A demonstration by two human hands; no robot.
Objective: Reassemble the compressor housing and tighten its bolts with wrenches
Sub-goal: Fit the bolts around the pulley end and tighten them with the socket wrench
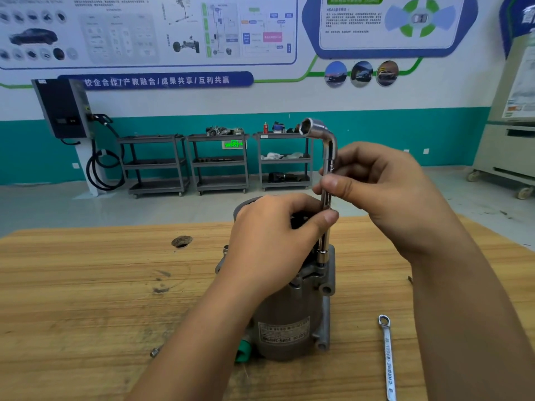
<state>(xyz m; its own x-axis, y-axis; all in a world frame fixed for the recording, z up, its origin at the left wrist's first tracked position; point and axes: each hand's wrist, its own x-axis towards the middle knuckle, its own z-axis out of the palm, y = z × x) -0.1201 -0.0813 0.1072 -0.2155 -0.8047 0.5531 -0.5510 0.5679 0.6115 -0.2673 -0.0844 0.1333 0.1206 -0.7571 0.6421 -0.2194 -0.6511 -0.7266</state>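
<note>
Head view: compressor (289, 314) stands on end, mid worktop (86, 285). Both hands pinch the L-wrench (328, 198) shaft: left hand (272, 241) low, right hand (382, 192) higher. Socket end sits at compressor's right edge, bolt hidden under it. Risk: shaft leans, socket slips & rounds bolt, or side force tips compressor.

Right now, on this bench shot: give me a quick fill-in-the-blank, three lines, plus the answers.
1. The left hand pinches the L-shaped socket wrench ____ the right hand.
2. The wrench stands ____ on the compressor.
3. The flat spanner lies on the table to the compressor's ____.
Missing: below; upright; right.
</note>
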